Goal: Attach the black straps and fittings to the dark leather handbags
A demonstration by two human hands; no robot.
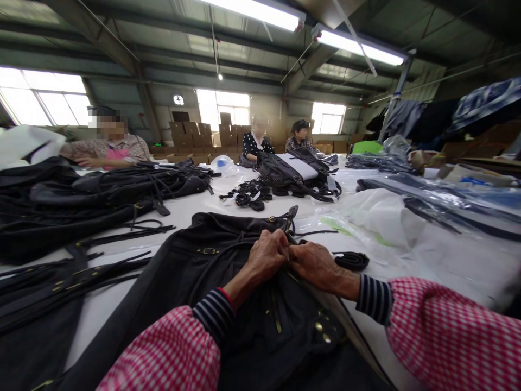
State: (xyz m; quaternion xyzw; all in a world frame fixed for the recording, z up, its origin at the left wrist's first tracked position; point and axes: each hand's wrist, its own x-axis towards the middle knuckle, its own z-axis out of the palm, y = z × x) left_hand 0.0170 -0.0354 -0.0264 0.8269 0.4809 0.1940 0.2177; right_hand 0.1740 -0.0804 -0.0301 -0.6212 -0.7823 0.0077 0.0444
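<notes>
A large black bag (171, 304) with brass buckles, studs and a short zipper (277, 312) lies flat on the white table in front of me. My left hand (266, 252) is closed in a pinch at the bag's upper right edge. Right beside it, my right hand (313, 263) is closed too, its fingertips meeting the left ones. Something small between the fingers is too hidden to name. Just beyond the hands a buckled strap tab (291, 214) sticks up from the bag. Close to my right wrist lies a rolled black strap (352, 260).
Piled black bags (93, 190) cover the left side. Coiled straps (248, 193) and another bag (277, 168) with a white sheet lie farther back. Clear plastic bags (374, 214) and wrapped goods (439, 198) spread over the right. Three people sit across the table (187, 212).
</notes>
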